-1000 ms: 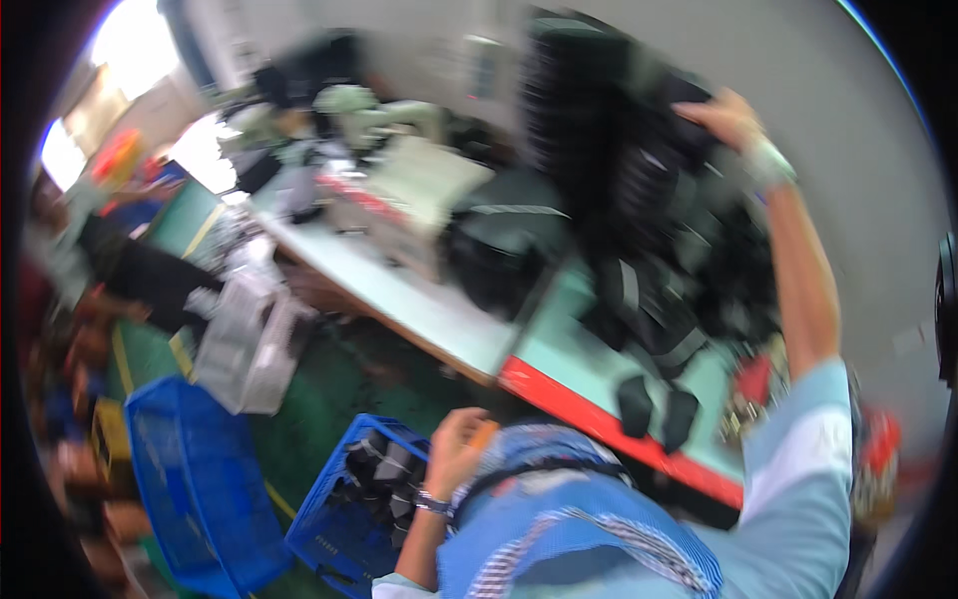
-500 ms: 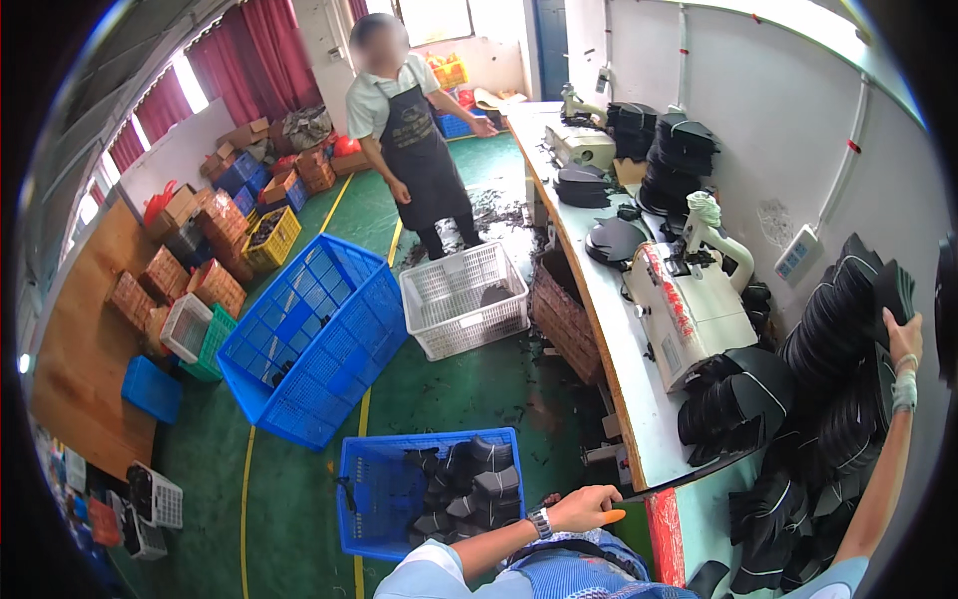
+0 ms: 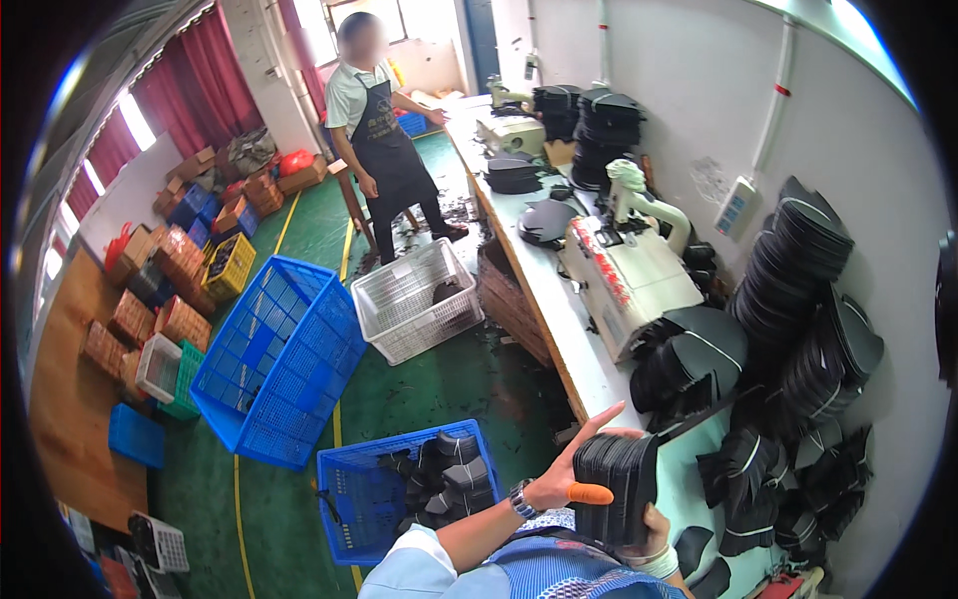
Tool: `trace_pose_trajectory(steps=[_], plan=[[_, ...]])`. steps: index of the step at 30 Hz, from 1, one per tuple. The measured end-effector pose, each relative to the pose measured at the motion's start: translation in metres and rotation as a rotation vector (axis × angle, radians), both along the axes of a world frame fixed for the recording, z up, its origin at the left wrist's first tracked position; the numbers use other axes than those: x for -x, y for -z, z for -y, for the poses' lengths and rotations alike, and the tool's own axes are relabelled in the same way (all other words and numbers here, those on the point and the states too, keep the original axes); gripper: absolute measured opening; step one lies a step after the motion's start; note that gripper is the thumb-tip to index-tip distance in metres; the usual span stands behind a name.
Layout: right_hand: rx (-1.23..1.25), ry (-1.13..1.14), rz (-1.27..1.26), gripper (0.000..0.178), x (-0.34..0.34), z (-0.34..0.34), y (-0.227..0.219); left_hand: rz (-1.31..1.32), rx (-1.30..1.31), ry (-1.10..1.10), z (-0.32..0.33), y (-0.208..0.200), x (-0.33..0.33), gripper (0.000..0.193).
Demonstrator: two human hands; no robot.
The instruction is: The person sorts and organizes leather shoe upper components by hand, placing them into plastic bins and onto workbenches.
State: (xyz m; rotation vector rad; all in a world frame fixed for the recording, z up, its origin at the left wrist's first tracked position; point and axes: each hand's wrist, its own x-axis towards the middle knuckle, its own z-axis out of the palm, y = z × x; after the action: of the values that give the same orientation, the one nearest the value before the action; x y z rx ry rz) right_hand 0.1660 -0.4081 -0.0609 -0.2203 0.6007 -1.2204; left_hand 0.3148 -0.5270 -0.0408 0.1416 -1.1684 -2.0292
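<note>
In front of me I hold a thick stack of thin black sheet pieces (image 3: 611, 477) with both hands. My left hand (image 3: 564, 479), with an orange finger cover on the thumb and a watch at the wrist, is around its left side; the thumb lies across the front and the index finger sticks up. My right hand (image 3: 654, 534), with a pale band at the wrist, grips the stack low on its right side. One black piece (image 3: 696, 419) angles out from the stack's top right. Below my left arm stands a blue crate (image 3: 334, 524) with bundled black pieces in it.
On the right, a white workbench (image 3: 544, 290) carries a cream sewing machine (image 3: 634, 285) and tied black bundles (image 3: 793, 250). A white basket (image 3: 419, 324) and large blue crate (image 3: 284, 369) stand on the green floor. A person in an apron (image 3: 384, 140) stands beyond them.
My right hand has come from the wall-side bundles to my front with a stack of black pieces. My left hand has opened up and taken hold of it. The view has turned right.
</note>
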Motion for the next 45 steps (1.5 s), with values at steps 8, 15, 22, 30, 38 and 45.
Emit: trace_pose_trajectory(steps=[8,15,22,30,38,45], plan=[[0.033,0.007,-0.071,0.061,0.011,-0.036,-0.014,0.071,-0.202,0.009,-0.065,0.050,0.022,0.116],[0.224,0.275,-1.310,0.049,0.032,-0.067,-0.005,0.148,-0.265,0.054,-0.088,0.052,0.028,0.091],[0.119,0.230,-1.389,0.038,0.029,-0.064,-0.038,0.314,-0.334,0.086,-0.091,0.065,0.040,0.084],[-0.148,0.287,-0.931,0.016,0.054,-0.058,-0.010,0.419,-0.390,0.256,-0.057,0.072,0.058,0.052],[-0.245,0.479,-1.088,0.022,0.031,-0.046,-0.005,0.447,-0.722,0.529,-0.027,0.063,0.063,0.046],[-0.316,0.524,-1.262,0.038,0.017,-0.005,-0.025,0.547,-0.527,0.616,0.018,0.063,0.072,0.054]])
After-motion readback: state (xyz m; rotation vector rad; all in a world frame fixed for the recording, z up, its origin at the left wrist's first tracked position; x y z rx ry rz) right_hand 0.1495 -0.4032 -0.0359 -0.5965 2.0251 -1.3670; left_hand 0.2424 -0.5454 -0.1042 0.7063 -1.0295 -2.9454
